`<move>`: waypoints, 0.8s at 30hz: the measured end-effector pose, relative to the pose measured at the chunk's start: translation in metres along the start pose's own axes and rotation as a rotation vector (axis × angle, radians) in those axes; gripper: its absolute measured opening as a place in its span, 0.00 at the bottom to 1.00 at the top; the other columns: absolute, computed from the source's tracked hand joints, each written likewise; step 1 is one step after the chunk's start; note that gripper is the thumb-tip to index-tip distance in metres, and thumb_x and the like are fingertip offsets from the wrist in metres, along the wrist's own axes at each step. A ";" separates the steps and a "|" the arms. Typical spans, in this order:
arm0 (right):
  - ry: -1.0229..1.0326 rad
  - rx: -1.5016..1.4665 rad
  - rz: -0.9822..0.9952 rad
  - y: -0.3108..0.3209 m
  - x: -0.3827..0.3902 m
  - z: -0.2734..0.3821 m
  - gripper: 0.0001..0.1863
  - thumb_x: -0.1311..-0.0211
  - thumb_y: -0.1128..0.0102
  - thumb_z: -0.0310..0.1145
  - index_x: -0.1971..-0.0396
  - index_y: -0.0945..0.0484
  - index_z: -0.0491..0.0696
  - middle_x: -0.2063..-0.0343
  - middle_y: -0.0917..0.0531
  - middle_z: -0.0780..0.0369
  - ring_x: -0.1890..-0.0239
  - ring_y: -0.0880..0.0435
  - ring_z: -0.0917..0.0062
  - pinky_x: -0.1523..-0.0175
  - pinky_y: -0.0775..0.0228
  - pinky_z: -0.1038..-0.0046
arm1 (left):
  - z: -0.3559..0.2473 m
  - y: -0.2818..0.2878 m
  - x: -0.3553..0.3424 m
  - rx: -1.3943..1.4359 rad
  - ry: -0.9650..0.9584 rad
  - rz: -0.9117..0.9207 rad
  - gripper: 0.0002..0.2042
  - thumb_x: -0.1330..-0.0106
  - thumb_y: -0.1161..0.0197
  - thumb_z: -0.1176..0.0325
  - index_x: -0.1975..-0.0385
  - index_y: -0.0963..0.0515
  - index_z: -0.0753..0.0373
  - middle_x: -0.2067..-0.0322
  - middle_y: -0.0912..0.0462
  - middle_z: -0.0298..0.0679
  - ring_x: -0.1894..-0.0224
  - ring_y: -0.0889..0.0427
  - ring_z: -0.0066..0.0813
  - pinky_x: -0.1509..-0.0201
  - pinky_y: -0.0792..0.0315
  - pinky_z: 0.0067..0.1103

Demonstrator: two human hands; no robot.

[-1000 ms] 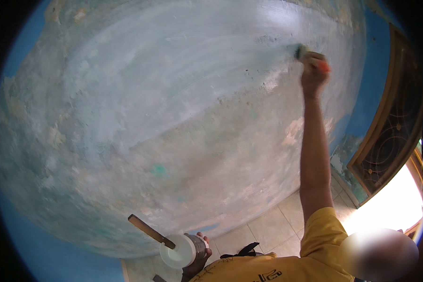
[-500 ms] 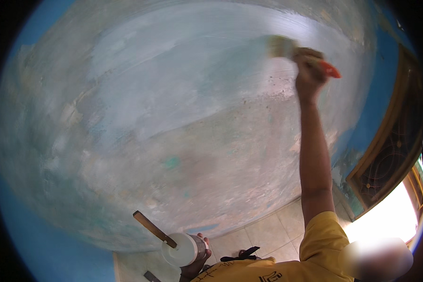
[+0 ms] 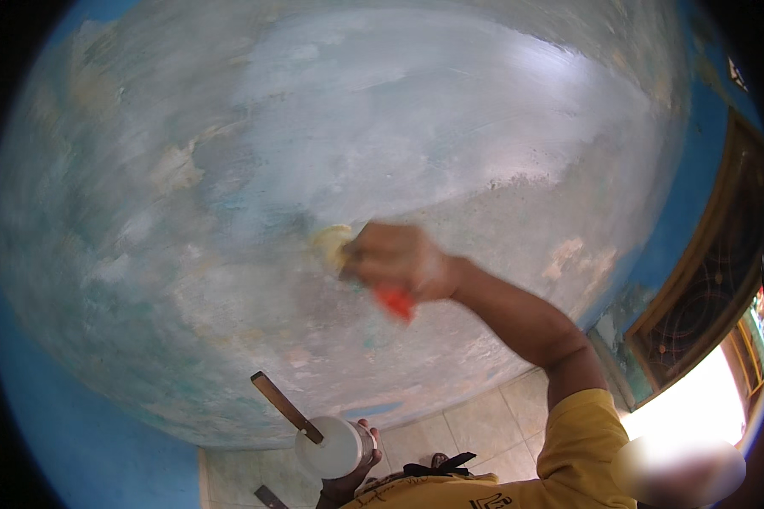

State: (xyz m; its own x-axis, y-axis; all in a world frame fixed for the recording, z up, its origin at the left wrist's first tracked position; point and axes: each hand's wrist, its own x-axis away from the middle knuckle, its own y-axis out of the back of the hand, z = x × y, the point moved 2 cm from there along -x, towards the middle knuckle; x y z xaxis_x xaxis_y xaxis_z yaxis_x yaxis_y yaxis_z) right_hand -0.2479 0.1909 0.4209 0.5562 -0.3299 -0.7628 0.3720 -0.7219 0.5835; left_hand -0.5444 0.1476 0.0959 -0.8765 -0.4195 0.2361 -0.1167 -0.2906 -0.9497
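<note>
The right hand (image 3: 403,259) holds a brush (image 3: 332,247) out in front, near the middle of the wall (image 3: 450,127). Its grip is curled tight, pinching the brush. The red-orange handle (image 3: 394,303) pokes out below the hand, and the pale yellow bristles point to the left. They look to be against the wall, but the picture is a bit blurry there.

The left hand (image 3: 370,448) is low down, close to the body. Its grip is wrapped around the side of a white tub (image 3: 362,439). Some fingers show on the tub's right side. A flat brown stick (image 3: 285,405) leans in the tub, and its top end sticks out up and to the left.

The wall is gray and patchy, with a big, pale, shiny part up high. There is blue paint (image 3: 85,424) at the lower left. Light tiles (image 3: 475,420) cover the floor below. A dark door (image 3: 696,288) with a brown frame is on the right. The person wears a yellow shirt (image 3: 573,437).
</note>
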 end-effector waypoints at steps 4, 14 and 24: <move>-0.015 0.071 -0.340 0.118 -0.040 -0.084 0.09 0.44 0.35 0.18 0.65 0.22 0.46 0.62 0.17 0.63 0.57 0.16 0.72 0.52 0.21 0.72 | 0.001 0.012 0.005 -0.291 -0.145 0.154 0.28 0.30 0.44 0.54 0.34 0.39 0.59 0.35 0.36 0.43 0.31 0.39 0.49 0.40 0.32 0.51; 0.258 0.286 -0.071 -0.016 -0.026 0.012 0.12 0.56 0.30 0.31 0.68 0.20 0.52 0.61 0.19 0.60 0.61 0.17 0.67 0.61 0.19 0.69 | 0.000 -0.001 0.005 -0.701 -0.215 0.054 0.29 0.37 0.41 0.53 0.37 0.34 0.55 0.36 0.32 0.43 0.32 0.37 0.47 0.39 0.33 0.48; 0.088 0.210 -0.245 0.115 -0.134 -0.064 0.07 0.41 0.32 0.24 0.63 0.19 0.46 0.62 0.14 0.64 0.60 0.13 0.75 0.53 0.17 0.72 | -0.019 0.021 0.002 -0.058 0.039 0.184 0.26 0.25 0.53 0.51 0.33 0.39 0.58 0.33 0.38 0.47 0.31 0.39 0.51 0.36 0.33 0.53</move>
State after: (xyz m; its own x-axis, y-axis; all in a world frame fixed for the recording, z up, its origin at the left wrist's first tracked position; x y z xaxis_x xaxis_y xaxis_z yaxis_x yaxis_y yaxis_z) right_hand -0.2320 0.1912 0.6079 0.5350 -0.0839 -0.8407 0.3467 -0.8856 0.3090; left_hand -0.5573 0.1567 0.0728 -0.9030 -0.4267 0.0502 0.0217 -0.1621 -0.9865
